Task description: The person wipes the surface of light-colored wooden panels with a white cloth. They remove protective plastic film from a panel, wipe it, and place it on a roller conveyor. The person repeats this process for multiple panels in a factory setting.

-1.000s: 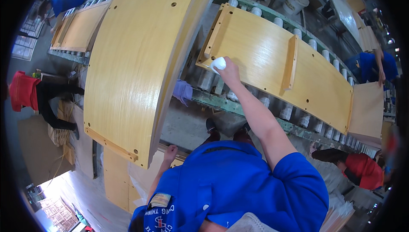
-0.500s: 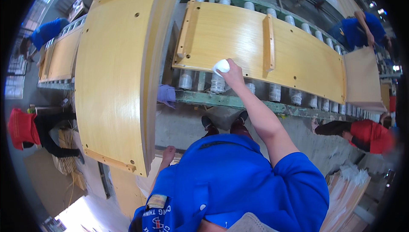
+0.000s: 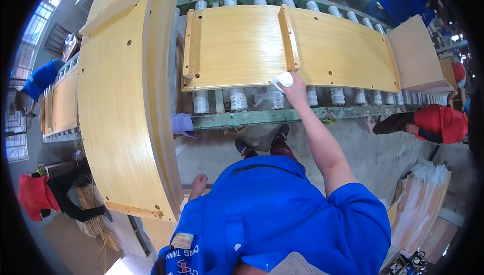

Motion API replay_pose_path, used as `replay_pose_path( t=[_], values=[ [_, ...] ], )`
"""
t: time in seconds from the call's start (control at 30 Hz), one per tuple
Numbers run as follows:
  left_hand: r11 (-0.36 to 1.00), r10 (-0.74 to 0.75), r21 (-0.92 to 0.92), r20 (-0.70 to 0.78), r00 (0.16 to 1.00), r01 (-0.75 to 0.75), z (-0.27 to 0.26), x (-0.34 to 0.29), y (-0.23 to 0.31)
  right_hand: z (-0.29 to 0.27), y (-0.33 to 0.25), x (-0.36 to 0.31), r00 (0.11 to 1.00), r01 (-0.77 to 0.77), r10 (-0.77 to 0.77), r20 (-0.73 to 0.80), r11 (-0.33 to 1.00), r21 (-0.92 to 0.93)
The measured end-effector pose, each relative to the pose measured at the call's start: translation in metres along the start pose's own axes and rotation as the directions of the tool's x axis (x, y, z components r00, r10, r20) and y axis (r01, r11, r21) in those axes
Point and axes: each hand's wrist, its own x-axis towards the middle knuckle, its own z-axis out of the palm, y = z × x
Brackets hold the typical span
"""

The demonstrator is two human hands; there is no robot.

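My right hand (image 3: 294,91) is closed around a white cloth (image 3: 284,79), which touches the near edge of a yellow wooden panel (image 3: 242,48). The panel lies flat on the roller conveyor, with a cross batten (image 3: 289,38) standing up just beyond the hand and another batten (image 3: 189,43) at its left end. Small dark holes dot its face. My left hand (image 3: 200,180) hangs low beside my body, away from the panel, its fingers curled with nothing visible in them.
A stack of large yellow panels (image 3: 116,113) rises close on my left. Green conveyor rails (image 3: 242,119) hold plastic-wrapped rollers (image 3: 200,102). A purple cloth (image 3: 182,123) hangs at the near rail. A brown board (image 3: 416,53) stands at the right end. Co-workers in blue and red are on both sides.
My right hand has slid the white cloth rightward along the panel's near edge, toward the middle batten. The view has shifted a little. My left hand still hangs low.
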Motion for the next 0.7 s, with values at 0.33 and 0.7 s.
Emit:
replay_pose_path(
  t=[0.33,0.7],
  values=[
    [0.996,0.063,0.056,0.000,0.998,-0.063,-0.002,0.005,0.017,0.001,0.008,0.003,1.000,-0.018,0.020,0.019,0.996,-0.083],
    [0.987,0.110,0.111,0.053,0.992,-0.116,0.028,0.006,0.053,-0.057,0.047,0.004,0.995,-0.088,0.084,-0.059,0.993,-0.077]
  ],
)
